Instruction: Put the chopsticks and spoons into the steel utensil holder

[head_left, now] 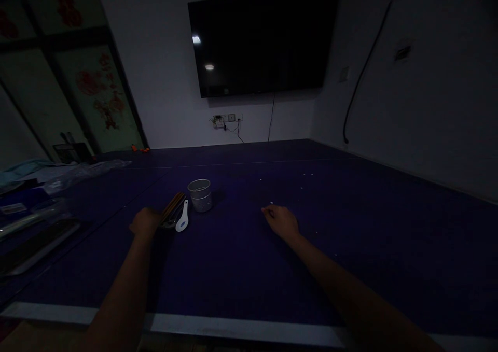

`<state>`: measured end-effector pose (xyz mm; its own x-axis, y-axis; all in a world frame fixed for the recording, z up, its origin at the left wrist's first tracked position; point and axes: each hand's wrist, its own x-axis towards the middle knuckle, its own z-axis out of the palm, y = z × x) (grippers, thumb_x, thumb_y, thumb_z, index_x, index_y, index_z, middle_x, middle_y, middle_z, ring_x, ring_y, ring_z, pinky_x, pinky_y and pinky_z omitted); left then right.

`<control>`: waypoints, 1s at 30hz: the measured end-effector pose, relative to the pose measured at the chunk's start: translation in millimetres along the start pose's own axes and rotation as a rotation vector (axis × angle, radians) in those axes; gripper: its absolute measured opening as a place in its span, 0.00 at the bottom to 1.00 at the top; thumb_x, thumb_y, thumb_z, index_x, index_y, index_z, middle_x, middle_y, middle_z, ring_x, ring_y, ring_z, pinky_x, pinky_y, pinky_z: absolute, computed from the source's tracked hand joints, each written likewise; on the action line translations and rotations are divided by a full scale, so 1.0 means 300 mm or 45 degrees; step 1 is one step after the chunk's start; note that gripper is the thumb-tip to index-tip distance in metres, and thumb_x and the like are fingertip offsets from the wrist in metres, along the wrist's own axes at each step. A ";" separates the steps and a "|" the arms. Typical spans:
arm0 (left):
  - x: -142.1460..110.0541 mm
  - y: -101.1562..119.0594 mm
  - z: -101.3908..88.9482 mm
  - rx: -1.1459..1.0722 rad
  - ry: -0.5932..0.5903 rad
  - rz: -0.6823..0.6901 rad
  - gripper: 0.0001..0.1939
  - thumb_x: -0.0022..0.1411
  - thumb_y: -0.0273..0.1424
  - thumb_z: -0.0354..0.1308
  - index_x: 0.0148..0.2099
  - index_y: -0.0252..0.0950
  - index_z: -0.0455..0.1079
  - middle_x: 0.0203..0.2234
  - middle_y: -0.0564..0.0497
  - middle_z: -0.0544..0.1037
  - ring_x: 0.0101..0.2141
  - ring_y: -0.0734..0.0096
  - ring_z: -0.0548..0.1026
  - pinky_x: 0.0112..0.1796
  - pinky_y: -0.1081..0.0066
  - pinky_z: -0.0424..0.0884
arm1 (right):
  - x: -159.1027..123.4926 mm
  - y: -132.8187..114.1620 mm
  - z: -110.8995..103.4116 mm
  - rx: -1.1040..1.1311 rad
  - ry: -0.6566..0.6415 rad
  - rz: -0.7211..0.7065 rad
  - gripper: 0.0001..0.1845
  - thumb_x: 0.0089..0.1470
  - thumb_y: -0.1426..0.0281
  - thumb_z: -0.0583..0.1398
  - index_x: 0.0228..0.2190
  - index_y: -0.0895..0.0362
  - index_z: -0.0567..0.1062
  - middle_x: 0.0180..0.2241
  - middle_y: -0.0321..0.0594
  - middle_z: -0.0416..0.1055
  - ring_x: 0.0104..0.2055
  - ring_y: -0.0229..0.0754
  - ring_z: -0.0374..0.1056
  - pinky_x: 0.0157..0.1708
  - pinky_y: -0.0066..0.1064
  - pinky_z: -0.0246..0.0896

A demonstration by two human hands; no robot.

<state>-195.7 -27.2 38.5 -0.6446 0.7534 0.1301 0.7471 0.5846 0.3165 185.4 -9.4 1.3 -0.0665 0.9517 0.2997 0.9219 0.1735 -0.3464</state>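
Observation:
My left hand rests on the table's left part, right beside a bundle of chopsticks. Its fingers are mostly hidden behind the back of the hand, so whether it grips the bundle cannot be made out. Against the bundle lies a white spoon with a blue mark in its bowl; darker utensils under it are hard to tell apart. A silver metal cup stands upright just to the right. Further right, my right hand is closed, thumb and forefinger pinched together, near a small white bit. Anything between those fingers is too small to see.
Several tiny white bits dot the purple tabletop, which has a pale front edge. Plastic wrapping and a long dark box-like object lie at the left. A television hangs on the wall behind. The room is dim.

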 end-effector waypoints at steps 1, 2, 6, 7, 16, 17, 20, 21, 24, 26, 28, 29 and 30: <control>0.002 -0.001 0.001 -0.007 -0.024 -0.011 0.21 0.47 0.47 0.57 0.33 0.34 0.74 0.33 0.34 0.77 0.37 0.46 0.76 0.32 0.59 0.71 | 0.000 -0.001 0.000 -0.003 -0.002 0.000 0.19 0.60 0.60 0.49 0.39 0.52 0.77 0.37 0.41 0.77 0.39 0.43 0.72 0.33 0.28 0.60; 0.003 -0.001 0.003 -0.017 -0.058 -0.031 0.21 0.47 0.47 0.56 0.33 0.34 0.74 0.34 0.34 0.77 0.38 0.47 0.76 0.32 0.60 0.71 | 0.000 -0.001 -0.001 -0.003 -0.004 -0.001 0.19 0.60 0.60 0.49 0.39 0.52 0.77 0.37 0.41 0.77 0.39 0.43 0.72 0.33 0.28 0.60; -0.002 -0.001 0.004 -0.077 -0.130 -0.004 0.21 0.48 0.47 0.56 0.35 0.35 0.74 0.34 0.36 0.78 0.37 0.49 0.76 0.31 0.63 0.71 | 0.000 -0.002 0.000 0.014 -0.001 -0.003 0.19 0.60 0.60 0.49 0.39 0.52 0.77 0.37 0.41 0.77 0.40 0.43 0.71 0.33 0.28 0.59; -0.005 0.001 0.003 -0.089 -0.130 0.004 0.20 0.49 0.46 0.56 0.35 0.35 0.74 0.34 0.37 0.78 0.37 0.50 0.76 0.31 0.63 0.71 | 0.001 -0.001 0.000 0.015 0.000 -0.003 0.19 0.60 0.60 0.49 0.39 0.52 0.77 0.37 0.41 0.77 0.40 0.43 0.71 0.33 0.28 0.59; -0.002 0.012 0.007 -0.071 -0.101 -0.079 0.21 0.49 0.46 0.55 0.35 0.34 0.74 0.35 0.37 0.78 0.38 0.50 0.76 0.32 0.64 0.71 | 0.003 0.005 0.009 0.033 0.005 -0.011 0.19 0.59 0.60 0.49 0.39 0.52 0.77 0.35 0.41 0.77 0.38 0.43 0.72 0.32 0.28 0.58; 0.003 0.010 0.011 -0.066 -0.082 -0.074 0.20 0.49 0.45 0.55 0.35 0.34 0.74 0.35 0.37 0.78 0.39 0.50 0.76 0.32 0.64 0.71 | 0.003 0.005 0.011 0.037 0.010 -0.006 0.18 0.59 0.60 0.50 0.39 0.52 0.77 0.35 0.41 0.77 0.38 0.43 0.72 0.31 0.27 0.58; 0.017 0.001 0.023 -0.041 -0.049 -0.064 0.19 0.49 0.44 0.55 0.34 0.34 0.74 0.34 0.37 0.78 0.39 0.49 0.76 0.33 0.63 0.71 | 0.004 0.006 0.013 0.046 0.025 -0.005 0.18 0.59 0.60 0.50 0.38 0.52 0.77 0.35 0.41 0.77 0.38 0.43 0.71 0.31 0.27 0.58; 0.020 -0.001 0.026 -0.039 -0.050 -0.068 0.18 0.48 0.44 0.56 0.33 0.33 0.74 0.33 0.36 0.78 0.38 0.49 0.76 0.32 0.63 0.71 | 0.004 0.006 0.014 0.048 0.027 -0.005 0.18 0.59 0.60 0.50 0.38 0.52 0.77 0.35 0.41 0.77 0.38 0.43 0.71 0.30 0.27 0.58; 0.024 -0.002 0.028 -0.053 -0.050 -0.072 0.19 0.47 0.45 0.57 0.33 0.33 0.74 0.31 0.36 0.78 0.37 0.50 0.76 0.31 0.64 0.71 | 0.004 0.005 0.013 0.055 0.026 -0.009 0.19 0.59 0.60 0.50 0.38 0.53 0.77 0.36 0.41 0.77 0.38 0.43 0.71 0.31 0.27 0.58; 0.019 0.002 0.024 -0.066 -0.061 -0.059 0.19 0.47 0.45 0.58 0.33 0.33 0.74 0.32 0.37 0.78 0.37 0.50 0.76 0.31 0.64 0.71 | 0.005 0.005 0.012 0.055 0.021 -0.014 0.19 0.59 0.60 0.49 0.38 0.53 0.77 0.36 0.41 0.77 0.39 0.42 0.71 0.32 0.27 0.58; 0.011 0.008 0.018 -0.070 -0.081 -0.036 0.18 0.48 0.44 0.56 0.33 0.34 0.74 0.33 0.38 0.78 0.37 0.51 0.76 0.31 0.65 0.71 | 0.005 0.004 0.011 0.047 0.014 -0.014 0.19 0.59 0.60 0.49 0.38 0.53 0.77 0.37 0.41 0.77 0.39 0.42 0.71 0.33 0.27 0.58; 0.006 0.011 0.016 -0.069 -0.093 -0.029 0.18 0.49 0.43 0.56 0.33 0.34 0.73 0.34 0.38 0.78 0.38 0.51 0.76 0.31 0.65 0.71 | 0.005 0.004 0.011 0.041 0.011 -0.011 0.19 0.59 0.60 0.49 0.38 0.53 0.77 0.37 0.42 0.77 0.39 0.42 0.71 0.33 0.27 0.58; 0.001 0.014 0.013 -0.070 -0.099 -0.020 0.18 0.49 0.43 0.55 0.34 0.34 0.73 0.35 0.38 0.77 0.38 0.52 0.76 0.31 0.65 0.71 | 0.005 0.004 0.011 0.037 0.009 -0.008 0.19 0.59 0.60 0.49 0.38 0.53 0.77 0.37 0.42 0.77 0.39 0.42 0.71 0.33 0.27 0.58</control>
<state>-192.2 -23.1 36.1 -0.6400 0.7666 0.0523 0.7256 0.5806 0.3693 185.1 -7.0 -1.7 -0.0696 0.9488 0.3080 0.9099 0.1870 -0.3702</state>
